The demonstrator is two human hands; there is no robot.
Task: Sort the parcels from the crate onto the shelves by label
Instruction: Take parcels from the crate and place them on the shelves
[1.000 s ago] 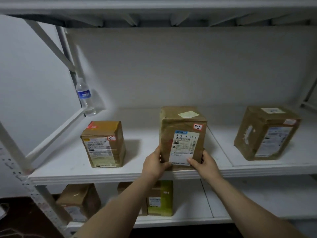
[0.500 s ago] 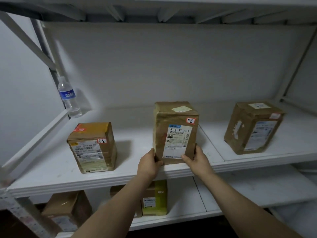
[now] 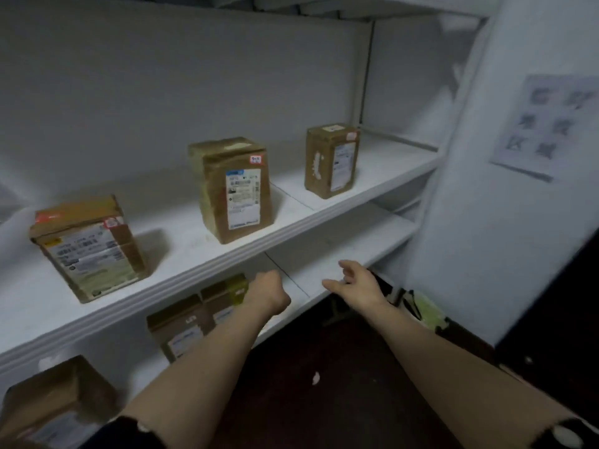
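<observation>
Your left hand (image 3: 267,291) is hovering in front of the lower shelf (image 3: 340,241), fingers tucking out of sight so you cannot tell their grip, your right hand (image 3: 356,283) is hanging just beside it, fingers loosely spread and holding nothing, the middle parcel (image 3: 235,189) is standing upright near the front of the upper shelf (image 3: 181,231), between the left parcel (image 3: 87,251) and the right parcel (image 3: 330,160), apart from both hands.

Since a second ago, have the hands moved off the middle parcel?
Yes. The left hand and right hand have let go of the middle parcel and dropped below the shelf's front edge, in front of the lower shelf.
</observation>
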